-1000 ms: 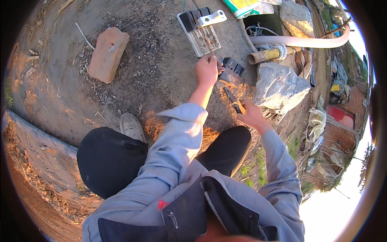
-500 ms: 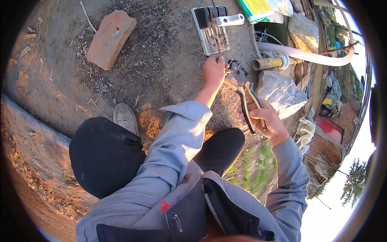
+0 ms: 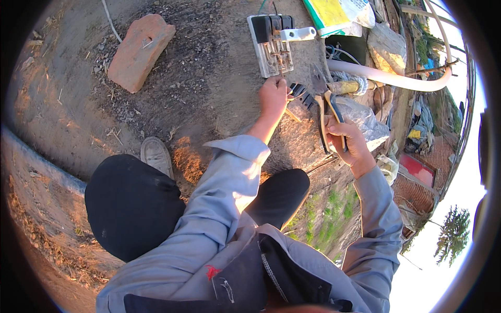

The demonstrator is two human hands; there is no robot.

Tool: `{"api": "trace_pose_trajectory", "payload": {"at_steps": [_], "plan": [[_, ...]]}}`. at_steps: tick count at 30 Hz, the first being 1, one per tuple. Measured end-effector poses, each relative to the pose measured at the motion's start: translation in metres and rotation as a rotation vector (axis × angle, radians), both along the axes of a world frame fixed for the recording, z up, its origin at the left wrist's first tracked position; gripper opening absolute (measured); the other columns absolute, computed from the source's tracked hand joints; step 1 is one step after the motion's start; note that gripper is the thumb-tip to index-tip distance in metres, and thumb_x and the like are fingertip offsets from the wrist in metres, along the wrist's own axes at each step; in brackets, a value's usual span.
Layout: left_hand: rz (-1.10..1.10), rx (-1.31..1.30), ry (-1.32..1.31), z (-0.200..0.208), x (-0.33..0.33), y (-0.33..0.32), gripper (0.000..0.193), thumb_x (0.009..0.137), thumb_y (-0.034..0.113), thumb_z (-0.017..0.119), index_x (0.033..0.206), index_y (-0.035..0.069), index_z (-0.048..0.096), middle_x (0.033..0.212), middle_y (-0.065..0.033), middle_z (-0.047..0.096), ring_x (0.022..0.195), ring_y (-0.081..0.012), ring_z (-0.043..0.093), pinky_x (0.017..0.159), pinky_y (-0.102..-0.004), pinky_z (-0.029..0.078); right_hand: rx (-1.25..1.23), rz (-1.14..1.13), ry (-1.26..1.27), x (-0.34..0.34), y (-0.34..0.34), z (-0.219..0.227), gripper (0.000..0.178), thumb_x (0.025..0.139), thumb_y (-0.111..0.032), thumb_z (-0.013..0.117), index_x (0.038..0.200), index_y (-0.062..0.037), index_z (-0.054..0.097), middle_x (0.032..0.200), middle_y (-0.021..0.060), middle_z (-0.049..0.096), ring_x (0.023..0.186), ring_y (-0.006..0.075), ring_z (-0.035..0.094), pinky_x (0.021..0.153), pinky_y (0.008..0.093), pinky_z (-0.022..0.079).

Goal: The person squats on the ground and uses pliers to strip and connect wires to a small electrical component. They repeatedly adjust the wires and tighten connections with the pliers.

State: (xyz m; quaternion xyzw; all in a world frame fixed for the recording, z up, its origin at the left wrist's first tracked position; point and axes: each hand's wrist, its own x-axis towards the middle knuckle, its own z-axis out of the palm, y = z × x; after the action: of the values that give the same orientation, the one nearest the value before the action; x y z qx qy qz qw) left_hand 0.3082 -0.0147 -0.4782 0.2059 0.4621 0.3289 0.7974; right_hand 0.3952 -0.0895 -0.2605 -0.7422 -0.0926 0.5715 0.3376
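My left hand (image 3: 272,99) is closed, its fingertips pinching what looks like a thin wire (image 3: 282,76) at the lower end of a knife switch (image 3: 275,49). The switch lies on the dirt, with a black cover part, a pale base and a white lever handle (image 3: 298,34) sticking out to the right. My right hand (image 3: 345,136) grips pliers (image 3: 322,94) by dark handles, which are spread; the jaws point up and away from the wire. A slotted black piece (image 3: 301,95) sits between the left fingertips and the pliers; whether the hand touches it, I cannot tell.
A reddish brick (image 3: 141,52) lies at the upper left. At the right are a yellow, green and white sack (image 3: 339,15), a pale hose (image 3: 396,75), a pipe wrapped with rope (image 3: 350,83) and a large stone (image 3: 368,117). My knees frame the near ground.
The pliers have turned more upright, and their jaws have moved away from my left fingertips. The slotted black piece now shows more plainly. My left hand stays by the switch.
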Motion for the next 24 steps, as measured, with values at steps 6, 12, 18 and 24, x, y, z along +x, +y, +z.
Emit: {"api": "trace_pose_trajectory", "payload": {"at_steps": [6,12,18,24], "plan": [[-0.051,-0.017,0.007,-0.001,0.001,0.001,0.028,0.102,0.018,0.054,0.109,-0.008,0.061,0.081,-0.0129,0.070,0.062,-0.0194,0.070,0.052,-0.0297,0.055,-0.012,-0.016,0.091,0.002,-0.003,-0.002,0.016,0.083,-0.012,0.070,0.094,-0.0038,0.064,0.084,0.0050,0.062,0.074,0.0153,0.058,0.070,0.0326,0.048],[-0.075,0.004,0.011,-0.006,0.001,0.002,0.026,0.102,0.018,0.055,0.107,-0.007,0.060,0.080,-0.0130,0.069,0.061,-0.0193,0.070,0.051,-0.0299,0.055,-0.032,0.094,-0.218,0.017,-0.005,0.000,0.039,0.079,-0.014,0.077,0.114,-0.0003,0.068,0.093,0.0006,0.062,0.080,0.0100,0.057,0.073,0.0235,0.043],[-0.064,0.010,0.000,-0.002,-0.002,0.001,0.028,0.102,0.018,0.055,0.109,-0.009,0.060,0.081,-0.0145,0.069,0.061,-0.0198,0.070,0.051,-0.0299,0.056,0.004,0.475,-0.450,0.043,0.021,0.022,0.030,0.079,-0.017,0.077,0.102,0.0028,0.071,0.140,0.0095,0.053,0.124,0.0243,0.055,0.099,0.0369,0.048],[-0.047,-0.015,-0.002,0.003,-0.002,0.002,0.030,0.102,0.019,0.055,0.112,-0.009,0.060,0.082,-0.0143,0.069,0.064,-0.0199,0.070,0.054,-0.0301,0.056,0.058,1.340,-1.338,0.040,0.062,0.015,0.030,0.074,-0.008,0.069,0.103,-0.0052,0.072,0.141,0.0170,0.052,0.125,0.0388,0.052,0.105,0.0478,0.042]]}}
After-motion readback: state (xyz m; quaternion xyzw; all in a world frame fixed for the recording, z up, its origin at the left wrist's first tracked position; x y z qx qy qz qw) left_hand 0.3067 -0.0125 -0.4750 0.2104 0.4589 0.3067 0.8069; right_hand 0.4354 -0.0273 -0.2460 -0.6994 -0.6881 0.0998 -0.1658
